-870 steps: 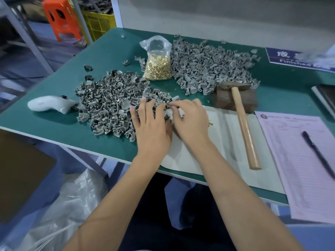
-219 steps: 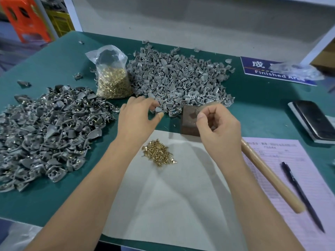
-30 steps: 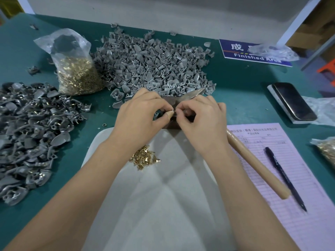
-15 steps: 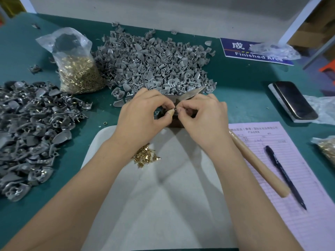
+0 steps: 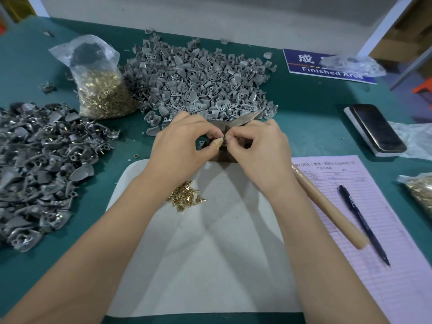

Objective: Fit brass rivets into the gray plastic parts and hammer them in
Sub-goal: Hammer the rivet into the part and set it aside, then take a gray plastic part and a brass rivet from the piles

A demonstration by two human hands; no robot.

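My left hand (image 5: 181, 146) holds a gray plastic part (image 5: 203, 143) between its curled fingers and thumb, over a dark block (image 5: 224, 157). Fingertip to fingertip with it, my right hand (image 5: 259, 150) pinches a small brass rivet (image 5: 225, 137) at the part. A small heap of loose brass rivets (image 5: 185, 196) lies on the white mat (image 5: 205, 253) just below my left wrist. A pile of bare gray parts (image 5: 198, 78) fills the back middle. Gray parts with rivets in them (image 5: 39, 160) are heaped at the left. The hammer's wooden handle (image 5: 327, 206) lies to the right of my right wrist, its head mostly hidden behind my hands.
A plastic bag of brass rivets (image 5: 98, 85) stands at the back left. A pink form (image 5: 374, 218) with a black pen (image 5: 362, 223) lies at the right, a phone (image 5: 376, 127) beyond it. Another rivet bag (image 5: 420, 190) sits at the right edge. A blue "Finished Area" sign (image 5: 327, 66) lies at the back.
Both hands stay together over the block, with only small finger movement at the part. The camera has shifted slightly.
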